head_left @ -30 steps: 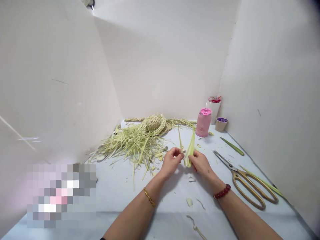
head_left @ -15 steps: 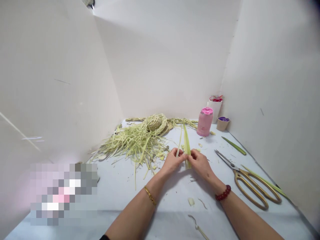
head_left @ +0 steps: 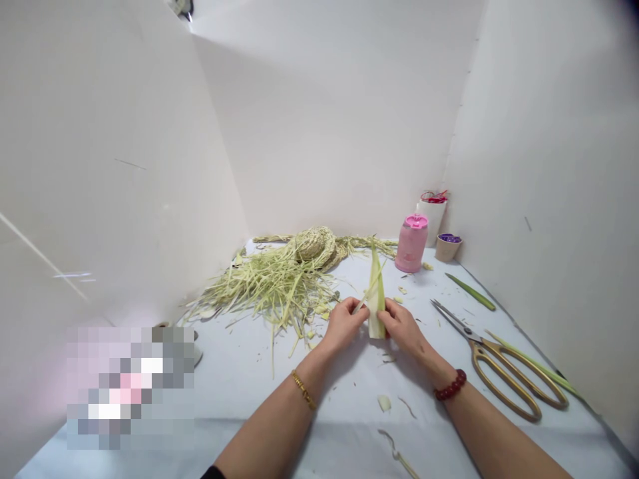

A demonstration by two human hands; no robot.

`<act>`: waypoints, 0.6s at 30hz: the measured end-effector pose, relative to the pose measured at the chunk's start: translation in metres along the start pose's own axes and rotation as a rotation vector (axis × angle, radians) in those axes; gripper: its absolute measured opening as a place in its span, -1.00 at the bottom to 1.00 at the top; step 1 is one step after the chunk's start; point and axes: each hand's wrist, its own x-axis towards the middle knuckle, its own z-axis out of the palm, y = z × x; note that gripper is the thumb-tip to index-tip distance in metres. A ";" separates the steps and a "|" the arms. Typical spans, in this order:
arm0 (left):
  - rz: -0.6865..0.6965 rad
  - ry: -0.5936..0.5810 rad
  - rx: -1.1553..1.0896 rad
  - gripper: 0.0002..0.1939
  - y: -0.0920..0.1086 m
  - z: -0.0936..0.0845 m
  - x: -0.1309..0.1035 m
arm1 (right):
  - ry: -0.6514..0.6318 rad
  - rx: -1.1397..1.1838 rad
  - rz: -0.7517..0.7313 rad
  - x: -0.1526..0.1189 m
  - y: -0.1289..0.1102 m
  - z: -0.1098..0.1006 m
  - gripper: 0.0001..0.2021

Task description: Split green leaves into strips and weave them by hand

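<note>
A wide pale-green leaf piece [head_left: 376, 296] stands upright between my hands at the middle of the table, tapering to a point at the top. My right hand [head_left: 405, 330] pinches its right edge near the lower end, thumb in front. My left hand [head_left: 344, 326] is closed on a thin leaf strip [head_left: 368, 291], which slants up to the right across the wide piece. The left fingertips lie at the wide piece's left edge; whether they grip it too I cannot tell. Beyond my left hand spreads a heap of shredded leaf strips [head_left: 272, 286].
Coiled braided straw [head_left: 317, 245] lies behind the heap. Large gold-handled scissors [head_left: 499, 359] rest on the right, near a green leaf [head_left: 470, 291]. A pink bottle [head_left: 412, 245], a white cup [head_left: 433, 216] and a small tan cup [head_left: 448, 248] stand at the back right. Scraps litter the cloth.
The wide leaf piece has turned to show its broad pale face. The thin strip, nearly upright and apart before, now leans right across it. Both hands stay in nearly the same place.
</note>
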 end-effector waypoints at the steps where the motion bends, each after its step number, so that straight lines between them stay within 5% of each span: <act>1: -0.003 -0.006 -0.016 -0.89 0.000 0.000 0.000 | -0.009 0.018 0.007 0.000 0.000 0.000 -0.88; 18: 0.084 -0.113 0.030 -0.82 -0.003 0.001 -0.001 | -0.050 -0.007 0.011 0.001 0.002 -0.001 -0.85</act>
